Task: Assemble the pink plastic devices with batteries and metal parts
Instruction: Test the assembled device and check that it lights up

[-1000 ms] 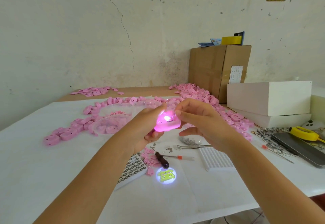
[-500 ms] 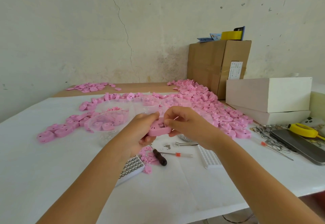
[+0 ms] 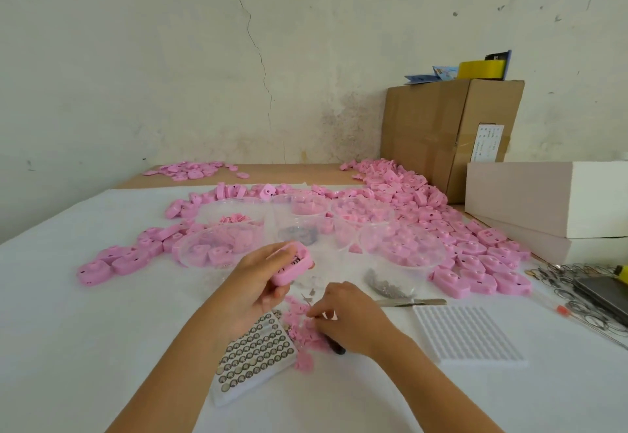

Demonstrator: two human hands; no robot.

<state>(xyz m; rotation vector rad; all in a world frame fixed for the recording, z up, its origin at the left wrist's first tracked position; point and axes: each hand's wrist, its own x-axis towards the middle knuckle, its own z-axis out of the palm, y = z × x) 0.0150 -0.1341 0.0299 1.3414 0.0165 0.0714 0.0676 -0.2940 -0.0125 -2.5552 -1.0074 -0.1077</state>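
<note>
A person's two bare hands work over a counter (image 3: 85,313) covered in white sheeting. The left hand (image 3: 260,281) is raised just above the counter, its fingers and thumb curled round a rounded pink plastic device (image 3: 293,265) that is tilted so its open inside, with dark parts, faces the camera. The right hand (image 3: 351,318) is lower and just to the right, apart from the device. Its curled fingertips touch a small heap of little pink plastic pieces (image 3: 306,334) lying on the counter. It is not clear whether they pinch a piece.

Just left of the heap lies a white tray of round silver button batteries (image 3: 253,359). The black end of a tool handle (image 3: 338,350) shows under the right wrist. To the right lie silver metal tweezers (image 3: 413,302), a white ribbed plastic tray (image 3: 467,334) and a little pile of grey metal parts (image 3: 385,287). Beyond the hands stand several clear plastic bowls (image 3: 217,252) holding pink pieces. Many more pink devices (image 3: 475,249) are spread across the counter towards a brown cardboard box (image 3: 438,133).
</note>
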